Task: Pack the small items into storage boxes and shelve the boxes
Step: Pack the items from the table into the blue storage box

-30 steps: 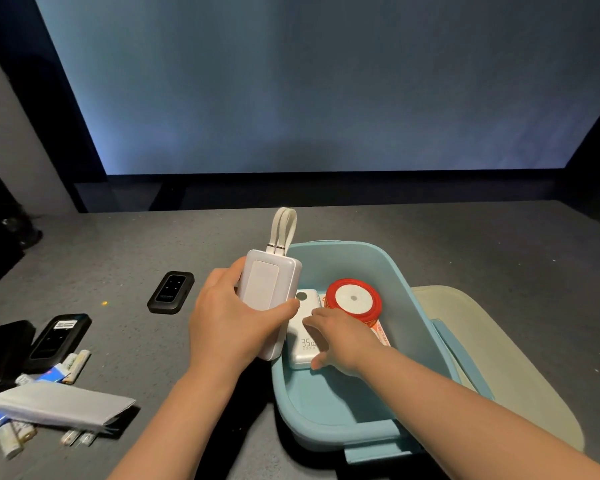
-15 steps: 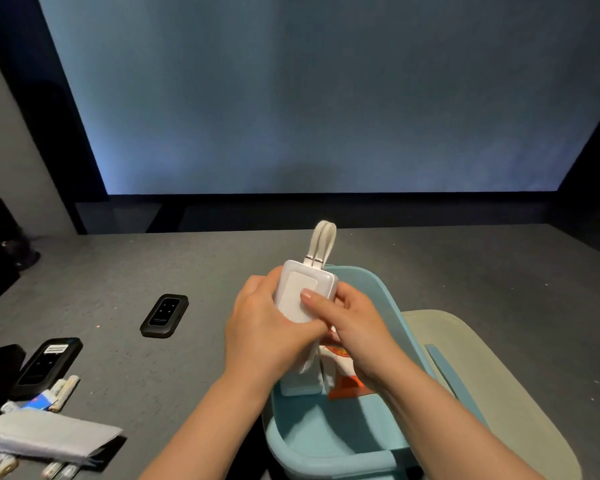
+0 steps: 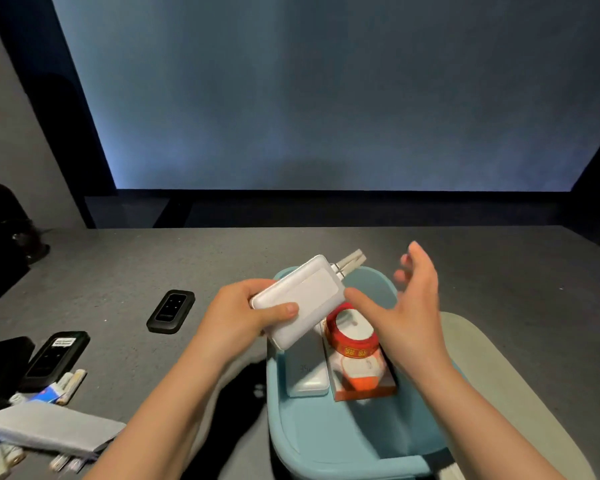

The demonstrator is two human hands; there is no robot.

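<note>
Packing underway: left hand (image 3: 238, 315) gripping white charger (image 3: 300, 299) over blue box (image 3: 326, 445), right hand (image 3: 402, 306) spread empty; table's left-edge gadgets (image 3: 170, 310) unpacked.

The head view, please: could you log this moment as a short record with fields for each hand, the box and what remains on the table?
left hand: left hand grips white power bank, tilted, over the box
right hand: right hand open, holding nothing, above the box
box: blue storage box holds second power bank, red ribbon spool, orange-white packet
table: small black device left of box
</note>
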